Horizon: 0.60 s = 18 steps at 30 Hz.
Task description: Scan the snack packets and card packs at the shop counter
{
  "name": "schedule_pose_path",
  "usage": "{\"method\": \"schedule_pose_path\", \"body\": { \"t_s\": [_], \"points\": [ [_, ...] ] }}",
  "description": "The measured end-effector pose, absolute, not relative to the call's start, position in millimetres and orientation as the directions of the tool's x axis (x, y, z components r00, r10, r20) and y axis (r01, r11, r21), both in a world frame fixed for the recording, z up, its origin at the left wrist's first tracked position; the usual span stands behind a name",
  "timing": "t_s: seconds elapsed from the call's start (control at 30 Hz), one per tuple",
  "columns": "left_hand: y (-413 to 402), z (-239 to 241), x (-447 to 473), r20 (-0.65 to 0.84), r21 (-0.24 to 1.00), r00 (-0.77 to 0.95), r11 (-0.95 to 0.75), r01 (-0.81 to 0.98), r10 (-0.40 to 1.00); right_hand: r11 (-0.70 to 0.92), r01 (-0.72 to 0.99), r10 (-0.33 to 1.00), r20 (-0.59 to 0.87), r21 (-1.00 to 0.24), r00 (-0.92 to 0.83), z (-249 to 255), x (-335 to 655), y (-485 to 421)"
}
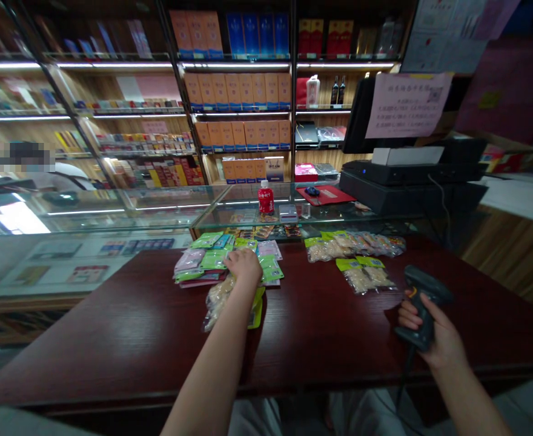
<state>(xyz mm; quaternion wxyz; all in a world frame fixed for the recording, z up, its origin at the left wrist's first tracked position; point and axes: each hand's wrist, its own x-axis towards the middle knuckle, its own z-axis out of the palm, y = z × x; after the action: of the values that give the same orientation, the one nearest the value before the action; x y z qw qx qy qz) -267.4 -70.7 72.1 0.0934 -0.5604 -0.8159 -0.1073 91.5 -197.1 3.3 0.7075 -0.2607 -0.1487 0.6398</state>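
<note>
**A:** What lies before you?

**B:** A dark red counter [134, 339], with a glass case [157, 209] behind it from 10 to 12 o'clock and a black till [412, 181] at 2 o'clock.

**A:** And your left hand [244, 266]?

**B:** It's at 12 o'clock, knuckles up, resting on a pile of flat packets [203, 260]. I can't tell whether my fingers pinch one. A clear bag [216, 300] lies under my wrist.

**A:** The right hand [434, 336]?

**B:** It's at 4 o'clock, wrapped tight round the handle of a scanner [423, 303], with the head tipped toward the snack bags [361, 275] at 1 o'clock.

**A:** Anything smaller?

**B:** A red bottle [265, 200] stands on the glass at 12 o'clock.
</note>
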Motion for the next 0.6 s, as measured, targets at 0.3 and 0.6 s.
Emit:
{"method": "schedule_pose_path", "body": {
  "t_s": [0.3,0.6],
  "points": [
    [-68.5,79.3,-276.0,0.332,0.208,-0.371,0.316,0.926,0.867,0.039,-0.842,0.982,-0.134,-0.538,0.131,1.2,93.1,-196.0],
    [-52.6,105.0,-293.2,0.243,0.392,-0.279,0.169,0.904,0.929,0.036,-0.842,0.984,-0.127,-0.538,0.123,-0.3,94.1,-195.4]
  ]
}}
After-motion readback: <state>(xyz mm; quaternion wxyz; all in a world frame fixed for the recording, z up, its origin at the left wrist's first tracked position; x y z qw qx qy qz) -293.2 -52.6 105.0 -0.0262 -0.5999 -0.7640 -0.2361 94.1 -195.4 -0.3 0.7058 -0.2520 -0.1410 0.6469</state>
